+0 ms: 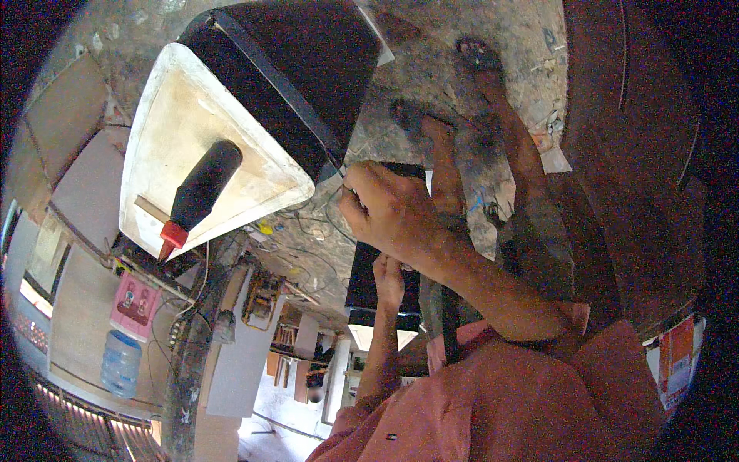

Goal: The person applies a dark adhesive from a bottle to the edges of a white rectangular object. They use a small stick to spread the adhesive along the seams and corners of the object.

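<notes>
A large black box-like piece [308, 61] with a pale, white-rimmed end panel [262, 165] fills the upper left. A narrow dark strip [269, 73] runs along its black side down to the corner. At that corner my right hand [385, 204] is closed, thumb and finger pinching what looks like the thin end of the strip. Below it, my left hand [389, 281] has its fingers curled in front of a smaller black piece [366, 285] with a white lower edge; what it holds is hidden. A black bottle [204, 185] with a red cap rests on the pale panel.
Legs [523, 158] and sandaled feet lie beyond my hands on the stained floor [377, 146]. Cables [308, 223] and scraps are scattered there. A dark brown surface [639, 115] stands at right; a blue water jug [122, 362] and pink item [135, 304] are at left.
</notes>
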